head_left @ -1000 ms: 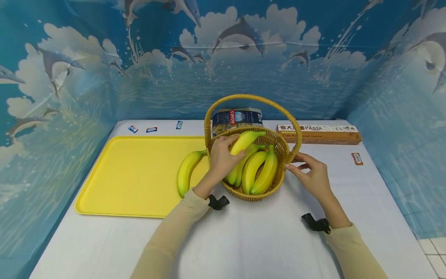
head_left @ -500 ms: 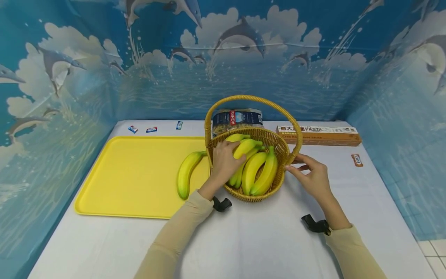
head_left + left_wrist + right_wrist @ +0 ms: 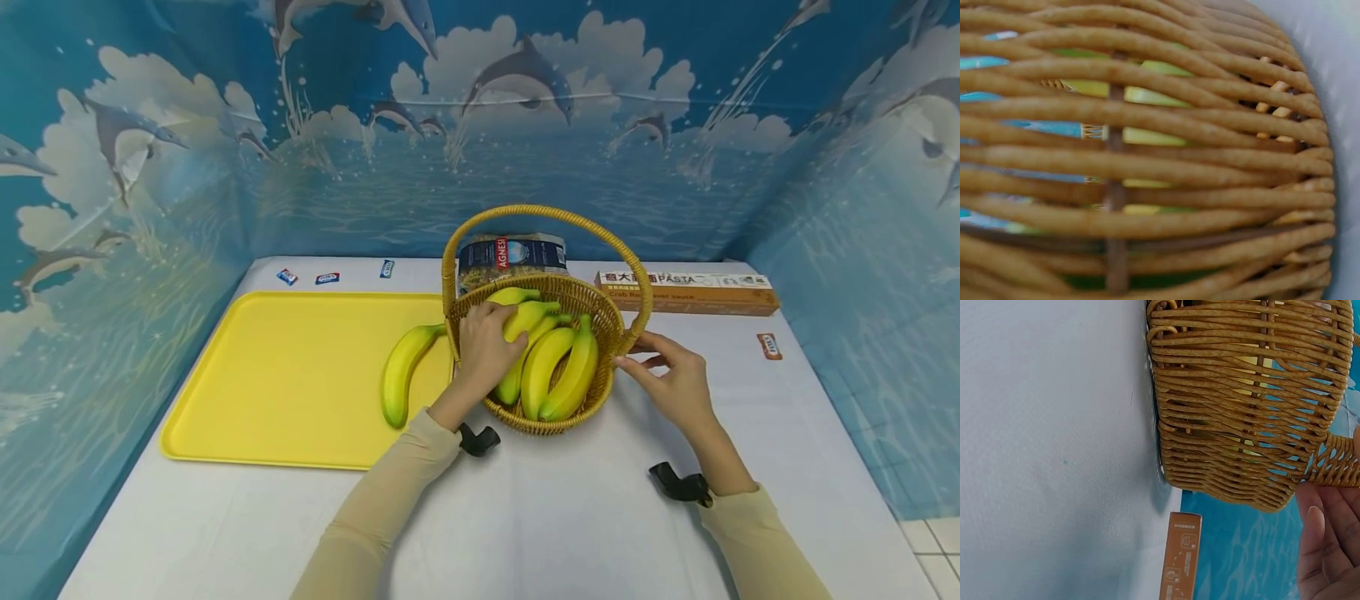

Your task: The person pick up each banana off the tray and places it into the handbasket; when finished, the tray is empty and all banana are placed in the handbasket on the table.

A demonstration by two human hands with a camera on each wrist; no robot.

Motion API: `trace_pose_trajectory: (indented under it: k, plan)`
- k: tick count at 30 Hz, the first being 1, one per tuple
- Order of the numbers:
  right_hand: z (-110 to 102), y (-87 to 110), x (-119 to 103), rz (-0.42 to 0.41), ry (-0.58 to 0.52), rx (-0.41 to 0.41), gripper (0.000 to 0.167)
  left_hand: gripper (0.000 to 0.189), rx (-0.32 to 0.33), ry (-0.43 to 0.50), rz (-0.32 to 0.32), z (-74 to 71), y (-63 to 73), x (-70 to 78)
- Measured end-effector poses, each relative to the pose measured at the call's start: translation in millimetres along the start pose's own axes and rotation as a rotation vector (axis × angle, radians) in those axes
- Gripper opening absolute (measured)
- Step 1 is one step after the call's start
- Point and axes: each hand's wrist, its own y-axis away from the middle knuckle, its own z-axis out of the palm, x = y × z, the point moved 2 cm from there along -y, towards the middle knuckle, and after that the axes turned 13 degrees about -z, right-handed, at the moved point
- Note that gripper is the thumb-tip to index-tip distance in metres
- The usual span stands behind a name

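A wicker basket (image 3: 551, 427) with a tall arched handle holds several bananas (image 3: 573, 375). My left hand (image 3: 482, 350) is inside its left part and grips a banana (image 3: 527, 317) that lies among the others, thumb on the near side. The fingertips are partly hidden. At the basket's right side, my right hand (image 3: 670, 375) pinches the foot of the handle at the rim; the right wrist view shows thumb and fingers (image 3: 1312, 531) there. Basket weave (image 3: 1147, 162) fills the left wrist view, with yellow showing through its gaps.
A yellow tray (image 3: 300, 375) lies left of the basket, with one banana (image 3: 403, 379) on its right end. Behind the basket stands an Agnesi pasta bag (image 3: 512, 254). A pasta box (image 3: 690, 293) lies at the back right. Small wrapped sweets (image 3: 327, 278) lie behind the tray.
My left hand has lowered the banana from above the basket down among the others, then stayed nearly still. Another banana now shows behind it. My right hand has kept its place on the basket.
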Motion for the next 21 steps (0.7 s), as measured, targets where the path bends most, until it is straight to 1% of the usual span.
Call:
trace_pose_trajectory:
  k: [2,4,7,9,11,12,14,16,18,21]
  plan:
    - [-0.4,0.0,0.1,0.000,0.001,0.001,0.042,0.038,-0.006,0.043,0.015,-5.9,3.1,0.9]
    - [-0.7,0.0,0.0,0.000,0.001,0.000,0.043,0.038,-0.023,0.103,0.028,-17.1,9.5,1.9]
    - [-1.2,-0.4,-1.2,-0.004,-0.005,-0.001,0.042,0.039,-0.045,0.197,0.042,-42.6,22.1,-0.4]
    - [-0.7,-0.5,-1.6,-0.003,-0.007,-0.003,0.042,0.040,-0.032,0.245,0.039,-62.9,30.2,-8.3]
    - [-0.7,-1.1,-2.2,-0.004,-0.007,-0.003,0.041,0.042,0.001,0.277,0.021,-83.0,34.9,-22.0]
    - [-0.6,-1.3,-1.8,-0.003,-0.004,-0.004,0.041,0.044,0.017,0.287,0.001,-92.4,36.1,-31.0]
    - [-0.6,-1.7,-1.7,0.000,-0.001,-0.005,0.041,0.050,0.036,0.294,-0.057,-109.0,36.5,-52.1]
    - [-0.8,-1.7,-1.4,0.001,0.000,-0.006,0.041,0.058,0.029,0.297,-0.128,-123.1,35.5,-73.6]
    - [-0.7,-1.3,-0.9,0.003,0.001,-0.007,0.042,0.065,0.012,0.288,-0.195,-133.7,33.6,-93.7]
    - [-0.3,-0.2,-0.6,0.009,0.000,-0.004,0.042,0.072,-0.006,0.273,-0.253,-142.6,29.8,-116.2]
